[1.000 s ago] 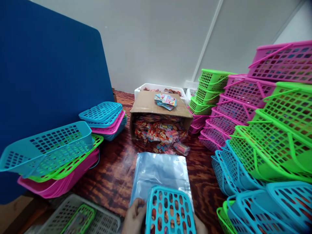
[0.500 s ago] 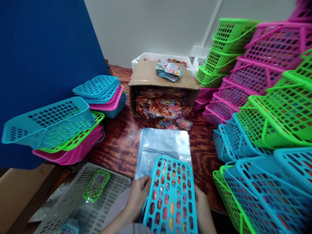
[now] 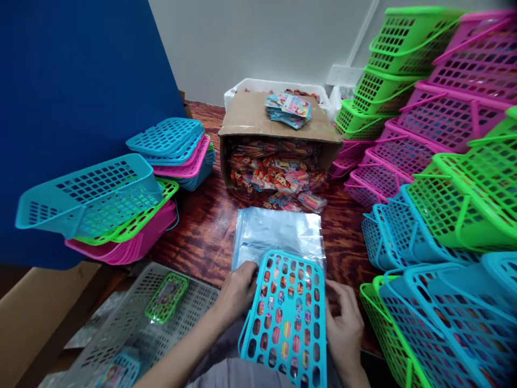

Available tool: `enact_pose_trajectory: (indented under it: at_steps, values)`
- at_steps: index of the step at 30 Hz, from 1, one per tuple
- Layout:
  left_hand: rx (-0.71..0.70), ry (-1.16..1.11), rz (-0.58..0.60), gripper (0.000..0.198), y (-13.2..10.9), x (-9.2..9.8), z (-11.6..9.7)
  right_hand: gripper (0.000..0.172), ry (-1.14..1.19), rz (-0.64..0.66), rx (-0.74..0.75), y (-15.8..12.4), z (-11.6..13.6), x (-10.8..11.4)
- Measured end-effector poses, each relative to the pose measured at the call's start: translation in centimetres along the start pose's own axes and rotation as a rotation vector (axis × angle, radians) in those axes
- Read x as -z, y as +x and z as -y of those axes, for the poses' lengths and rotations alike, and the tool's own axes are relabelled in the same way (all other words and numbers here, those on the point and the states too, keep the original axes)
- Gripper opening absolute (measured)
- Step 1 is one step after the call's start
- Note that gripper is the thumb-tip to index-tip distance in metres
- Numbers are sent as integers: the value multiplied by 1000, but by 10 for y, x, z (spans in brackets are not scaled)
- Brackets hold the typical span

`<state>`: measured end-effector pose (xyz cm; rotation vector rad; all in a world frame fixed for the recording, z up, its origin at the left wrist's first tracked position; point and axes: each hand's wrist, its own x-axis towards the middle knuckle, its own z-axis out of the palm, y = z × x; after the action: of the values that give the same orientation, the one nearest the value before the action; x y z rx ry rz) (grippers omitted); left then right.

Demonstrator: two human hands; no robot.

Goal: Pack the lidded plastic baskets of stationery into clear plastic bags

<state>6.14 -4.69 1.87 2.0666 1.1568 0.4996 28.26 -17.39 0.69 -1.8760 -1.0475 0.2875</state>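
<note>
A cyan perforated basket lid (image 3: 287,318) lies tilted at the near table edge, with colourful packets showing through its holes. My left hand (image 3: 238,291) grips its left upper edge, fingers curled. My right hand (image 3: 343,326) rests against its right side, fingers partly bent and touching the rim. Under the lid's far end lies a stack of clear plastic bags (image 3: 278,234) on the brown wooden table (image 3: 202,237).
A cardboard box (image 3: 278,134) full of cartoon packets lies open on its side ahead, with packets on top. Stacks of green, pink and cyan baskets (image 3: 444,178) fill the right. More baskets (image 3: 105,210) sit left by a blue panel. A grey crate (image 3: 133,328) stands near left.
The view has tilted down, showing more of both hands and the lid. My right hand has come out from under the lid to its right side. The left hand has slid up the lid's edge.
</note>
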Motion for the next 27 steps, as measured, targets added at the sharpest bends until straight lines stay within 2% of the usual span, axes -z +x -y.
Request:
enact_pose_trajectory:
  at_steps: [2, 6, 12, 14, 18, 21, 25, 27]
  values:
    - [-3, 36, -24, 5, 2, -2, 3, 20, -2, 30, 98, 5, 1, 2]
    - [-108, 103, -95, 8, 5, -5, 5, 17, -10, 48, 145, 11, 6, 6]
    - [-240, 103, -194, 22, 1, -5, 6, 12, -78, -14, 283, 7, 13, 11]
    - [-278, 117, -219, 23, -4, -3, 6, 10, -86, -16, 293, 3, 13, 12]
    - [-328, 83, -256, 25, -11, -1, 5, 11, -74, 12, 219, -7, 13, 15]
    - [-260, -36, -269, 23, -11, 0, 2, 11, -24, 22, 160, -10, 16, 16]
    - [-6, -250, -329, 17, -4, 1, -4, 10, -17, 32, 172, -6, 25, 20]
    - [33, -308, -328, 16, -2, 3, -6, 10, -40, 71, 187, -4, 30, 24]
